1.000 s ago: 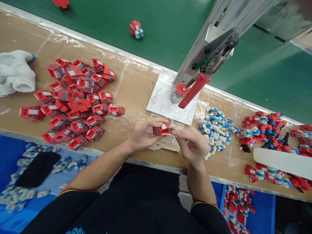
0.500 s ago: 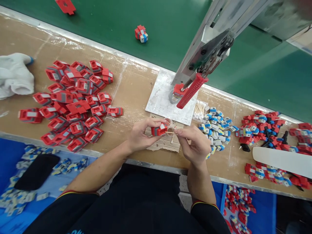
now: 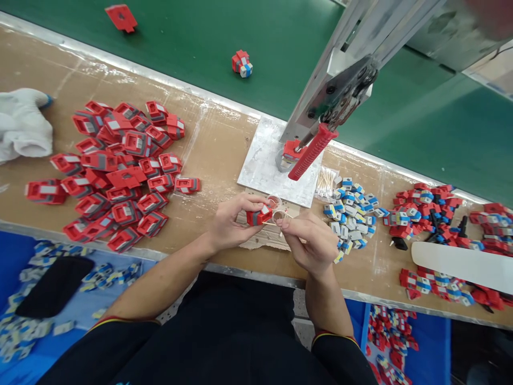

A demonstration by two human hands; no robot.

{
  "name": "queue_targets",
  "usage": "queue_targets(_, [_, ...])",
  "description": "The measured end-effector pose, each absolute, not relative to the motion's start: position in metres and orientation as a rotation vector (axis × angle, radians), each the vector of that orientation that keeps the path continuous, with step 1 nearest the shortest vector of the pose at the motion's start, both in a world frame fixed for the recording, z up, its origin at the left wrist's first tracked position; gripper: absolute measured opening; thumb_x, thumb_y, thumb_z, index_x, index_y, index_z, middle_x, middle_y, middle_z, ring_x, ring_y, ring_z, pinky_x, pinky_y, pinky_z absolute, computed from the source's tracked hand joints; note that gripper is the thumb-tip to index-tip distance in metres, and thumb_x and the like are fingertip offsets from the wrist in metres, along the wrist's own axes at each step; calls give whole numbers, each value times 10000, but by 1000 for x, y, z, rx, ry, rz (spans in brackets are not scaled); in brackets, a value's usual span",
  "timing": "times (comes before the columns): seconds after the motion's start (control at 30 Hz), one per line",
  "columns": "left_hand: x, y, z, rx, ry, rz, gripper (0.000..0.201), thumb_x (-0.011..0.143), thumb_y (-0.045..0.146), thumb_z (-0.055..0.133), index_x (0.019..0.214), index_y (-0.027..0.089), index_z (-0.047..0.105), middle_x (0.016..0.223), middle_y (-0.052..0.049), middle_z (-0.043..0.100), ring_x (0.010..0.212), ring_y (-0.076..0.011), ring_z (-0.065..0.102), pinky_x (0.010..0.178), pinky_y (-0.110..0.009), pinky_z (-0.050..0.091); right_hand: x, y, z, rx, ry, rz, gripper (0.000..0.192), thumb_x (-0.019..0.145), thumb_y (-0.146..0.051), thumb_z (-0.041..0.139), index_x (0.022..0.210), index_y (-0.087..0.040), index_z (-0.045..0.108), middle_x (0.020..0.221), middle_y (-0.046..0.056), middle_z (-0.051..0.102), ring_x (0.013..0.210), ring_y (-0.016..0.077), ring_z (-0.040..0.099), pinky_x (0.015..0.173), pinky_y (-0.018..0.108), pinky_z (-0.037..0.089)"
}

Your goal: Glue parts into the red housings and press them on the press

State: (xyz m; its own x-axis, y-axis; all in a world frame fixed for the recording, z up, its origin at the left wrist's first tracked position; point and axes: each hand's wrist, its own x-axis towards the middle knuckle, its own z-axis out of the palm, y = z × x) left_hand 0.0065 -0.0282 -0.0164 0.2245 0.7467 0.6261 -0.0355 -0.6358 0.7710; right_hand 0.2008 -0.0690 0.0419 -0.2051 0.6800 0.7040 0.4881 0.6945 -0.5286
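My left hand [image 3: 232, 219] is closed around a small red and grey plastic part [image 3: 258, 215], held low over a piece of cardboard [image 3: 256, 242]. Thumb and forefinger of my right hand [image 3: 310, 238] pinch a thin cotton swab, mostly hidden by the fingers, at a small clear round cup [image 3: 278, 215]. A second clear cup [image 3: 274, 201] sits just behind that one. Behind both hands, a toggle press with a red handle [image 3: 312, 152] stands on a metal plate [image 3: 256, 166], and another red part [image 3: 292, 149] is under it.
Many red and grey parts [image 3: 124, 166] are heaped at left, near a white glove [image 3: 24, 125]. To the right lie a bag of cotton swabs [image 3: 326, 182], white-blue pieces [image 3: 352, 208] and red assemblies [image 3: 425, 203]. A green belt [image 3: 180, 53] carries an assembled piece [image 3: 242, 64].
My right hand has shifted slightly left and the swab has moved closer over the cup. My left hand keeps its hold on the red part. Pieces on the belt sit further right.
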Motion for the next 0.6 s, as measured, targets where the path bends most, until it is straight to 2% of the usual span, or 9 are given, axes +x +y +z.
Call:
queue_targets(0.17, [7, -29, -16, 1833, 694, 1493, 338, 802, 133, 881, 1062, 203, 678, 1083, -118, 818, 980, -218, 811, 832, -314, 658, 206, -68, 42, -981, -1902, 121, 410, 912, -11, 685, 1214, -287, 709, 868, 11, 841, 653, 174, 751, 579, 293, 600])
queue_targets(0.33, [7, -29, -16, 1838, 692, 1489, 334, 797, 138, 885, 1050, 196, 675, 1079, -121, 812, 985, -218, 810, 832, -308, 655, 203, -68, 41, -916, -1904, 161, 384, 912, -4, 678, 1201, -255, 705, 870, 22, 839, 668, 170, 744, 585, 291, 600])
queue_targets(0.47, [7, -29, -16, 1832, 705, 1496, 319, 796, 134, 879, 1032, 203, 676, 1065, -106, 810, 955, -213, 810, 812, -303, 649, 204, -68, 41, -969, -1907, 130, 432, 906, -9, 688, 1237, -286, 708, 870, 6, 839, 643, 168, 729, 577, 292, 587])
queue_targets(0.6, [7, -29, -16, 1820, 703, 1495, 316, 801, 145, 877, 1029, 202, 666, 1067, -103, 807, 935, -204, 808, 788, -292, 646, 214, -69, 44, -983, -1809, 162, 401, 902, -22, 693, 1194, -295, 726, 871, 4, 836, 682, 182, 749, 582, 309, 586])
